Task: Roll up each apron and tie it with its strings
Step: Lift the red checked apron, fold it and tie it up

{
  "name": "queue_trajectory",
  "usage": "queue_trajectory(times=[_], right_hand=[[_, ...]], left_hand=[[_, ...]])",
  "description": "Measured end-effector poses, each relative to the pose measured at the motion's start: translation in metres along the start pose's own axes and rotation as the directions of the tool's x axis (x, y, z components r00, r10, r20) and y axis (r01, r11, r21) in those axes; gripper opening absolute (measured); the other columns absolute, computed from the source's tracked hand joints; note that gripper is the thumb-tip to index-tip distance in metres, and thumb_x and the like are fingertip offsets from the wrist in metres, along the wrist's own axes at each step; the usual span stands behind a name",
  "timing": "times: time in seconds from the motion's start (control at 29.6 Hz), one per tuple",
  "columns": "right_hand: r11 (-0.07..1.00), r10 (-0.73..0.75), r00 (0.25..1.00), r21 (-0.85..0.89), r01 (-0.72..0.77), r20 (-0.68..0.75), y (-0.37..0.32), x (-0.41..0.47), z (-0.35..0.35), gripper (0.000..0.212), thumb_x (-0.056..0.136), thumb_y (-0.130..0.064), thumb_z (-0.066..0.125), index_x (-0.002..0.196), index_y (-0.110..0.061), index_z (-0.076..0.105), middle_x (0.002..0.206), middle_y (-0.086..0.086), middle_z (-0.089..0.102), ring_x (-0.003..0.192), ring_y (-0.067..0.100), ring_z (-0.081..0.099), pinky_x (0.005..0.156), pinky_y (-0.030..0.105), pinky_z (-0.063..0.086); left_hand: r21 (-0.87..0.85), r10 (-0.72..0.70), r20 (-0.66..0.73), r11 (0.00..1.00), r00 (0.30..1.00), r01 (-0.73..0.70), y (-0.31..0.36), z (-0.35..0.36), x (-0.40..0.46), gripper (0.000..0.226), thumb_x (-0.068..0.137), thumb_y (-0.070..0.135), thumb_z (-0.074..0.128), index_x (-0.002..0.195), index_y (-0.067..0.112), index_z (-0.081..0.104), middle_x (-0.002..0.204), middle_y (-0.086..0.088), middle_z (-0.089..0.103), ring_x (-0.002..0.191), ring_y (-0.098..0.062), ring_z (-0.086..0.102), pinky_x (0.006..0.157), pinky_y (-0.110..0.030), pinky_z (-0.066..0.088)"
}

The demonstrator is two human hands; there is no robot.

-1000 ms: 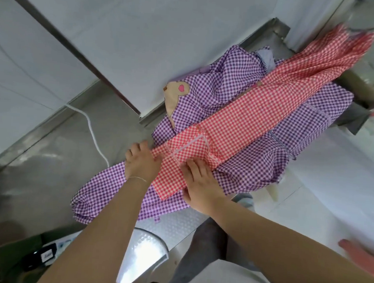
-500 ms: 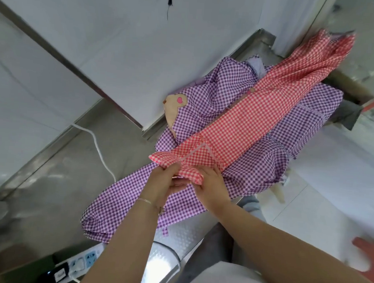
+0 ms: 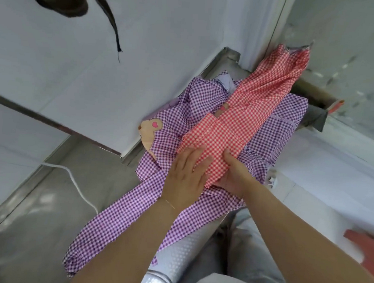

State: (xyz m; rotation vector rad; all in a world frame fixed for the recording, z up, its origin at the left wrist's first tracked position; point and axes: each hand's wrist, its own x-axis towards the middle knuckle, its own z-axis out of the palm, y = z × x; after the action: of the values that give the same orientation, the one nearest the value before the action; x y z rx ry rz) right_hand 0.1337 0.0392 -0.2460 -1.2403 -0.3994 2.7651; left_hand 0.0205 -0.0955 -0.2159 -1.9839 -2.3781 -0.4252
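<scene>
A red checked apron [image 3: 247, 114] lies folded lengthwise across a purple checked apron [image 3: 134, 206] on a steel counter [image 3: 29, 230]. Its near end is folded over into the start of a roll. My left hand [image 3: 185, 178] lies flat on top of that folded end, fingers straight. My right hand [image 3: 231, 175] cups the same end from the right and underneath, thumb pressed against the red cloth. The far end of the red apron reaches the corner by the wall. No strings of the red apron show.
A white cable [image 3: 74, 180] runs over the counter at the left. A bear patch with a pink heart [image 3: 149, 128] shows on the purple apron. White wall panels rise behind. The counter edge [image 3: 174, 265] is close to my body.
The near end of the red apron has been folded over farther along the cloth. My left hand went from pinching the edge to lying flat on the fold. The camera moved closer.
</scene>
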Motion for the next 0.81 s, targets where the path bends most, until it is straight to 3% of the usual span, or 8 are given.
queue_trajectory(times=[0.14,0.24,0.3,0.41,0.54,0.61,0.68,0.81], right_hand=[[0.954,-0.022,1.0,-0.3,0.024,0.008,-0.009,-0.006,-0.002,0.053,0.094,-0.045,0.047,0.138,-0.014,0.044,0.128,0.008,0.063,0.117,0.028,0.06,0.098,0.048,0.049],[0.897,-0.214,0.972,-0.414,0.154,-0.102,-0.02,-0.005,-0.006,0.053,0.093,-0.037,0.058,0.138,-0.012,0.044,0.124,0.004,0.064,0.107,0.02,0.066,0.083,0.034,0.057],[0.845,-0.329,0.931,-0.489,0.216,-0.156,-0.018,-0.006,-0.008,0.064,0.089,-0.035,0.065,0.142,-0.013,0.039,0.134,0.003,0.057,0.11,0.019,0.063,0.083,0.031,0.057],[0.766,-0.419,0.87,-0.615,0.186,-0.258,-0.021,-0.004,-0.012,0.077,0.085,-0.034,0.07,0.146,-0.011,0.027,0.143,0.003,0.045,0.124,0.024,0.052,0.099,0.042,0.05],[0.677,-0.568,0.739,-0.716,0.171,-0.361,-0.045,-0.003,-0.007,0.077,0.088,-0.032,0.067,0.144,-0.007,0.02,0.145,0.01,0.04,0.129,0.028,0.046,0.104,0.036,0.041],[0.614,-0.613,0.69,-0.782,0.109,-0.385,-0.058,0.002,-0.006,0.084,0.086,-0.037,0.067,0.147,-0.009,0.017,0.149,0.011,0.035,0.133,0.03,0.042,0.109,0.044,0.038],[0.578,-0.621,0.68,-0.813,0.063,-0.389,-0.069,0.006,-0.005,0.088,0.084,-0.042,0.068,0.149,-0.012,0.017,0.151,0.01,0.033,0.136,0.03,0.039,0.111,0.05,0.035],[0.61,-0.579,0.731,-0.787,0.094,-0.361,-0.081,0.009,-0.002,0.082,0.089,-0.037,0.063,0.149,-0.01,0.015,0.151,0.011,0.034,0.135,0.029,0.04,0.109,0.042,0.035]], left_hand=[[0.111,0.015,0.217,0.993,0.976,-0.04,-0.004,0.024,0.018,0.058,0.097,0.046,0.039,0.15,0.028,0.024,0.159,-0.006,0.021,0.147,-0.032,0.016,0.114,-0.055,0.019],[0.078,0.019,0.255,0.996,0.967,-0.041,-0.008,0.031,0.036,0.06,0.095,0.052,0.038,0.149,0.028,0.028,0.159,-0.005,0.022,0.147,-0.031,0.016,0.113,-0.058,0.021],[0.03,-0.133,0.253,0.991,0.958,0.13,-0.014,0.029,0.04,0.066,0.093,0.057,0.039,0.15,0.026,0.024,0.159,-0.007,0.019,0.147,-0.03,0.013,0.117,-0.057,0.015],[-0.054,-0.362,0.31,0.917,0.879,0.396,-0.019,0.029,0.058,0.084,0.088,0.066,0.042,0.152,0.02,0.011,0.158,-0.009,0.018,0.144,-0.029,0.02,0.117,-0.049,0.017],[-0.091,-0.373,0.445,0.886,0.814,0.455,-0.028,0.029,0.08,0.096,0.081,0.075,0.041,0.152,0.02,0.007,0.153,-0.008,0.029,0.136,-0.027,0.035,0.112,-0.045,0.028],[-0.139,-0.405,0.476,0.842,0.781,0.521,-0.035,0.031,0.085,0.099,0.075,0.082,0.036,0.149,0.019,0.017,0.148,-0.009,0.037,0.131,-0.029,0.041,0.109,-0.047,0.035],[-0.179,-0.46,0.503,0.773,0.732,0.609,-0.038,0.032,0.09,0.1,0.071,0.084,0.039,0.143,0.016,0.027,0.14,-0.01,0.045,0.125,-0.03,0.047,0.104,-0.048,0.041],[-0.169,-0.501,0.661,0.627,0.559,0.761,-0.045,0.032,0.11,0.105,0.064,0.087,0.049,0.139,0.015,0.034,0.138,-0.009,0.047,0.12,-0.029,0.052,0.1,-0.048,0.045]])
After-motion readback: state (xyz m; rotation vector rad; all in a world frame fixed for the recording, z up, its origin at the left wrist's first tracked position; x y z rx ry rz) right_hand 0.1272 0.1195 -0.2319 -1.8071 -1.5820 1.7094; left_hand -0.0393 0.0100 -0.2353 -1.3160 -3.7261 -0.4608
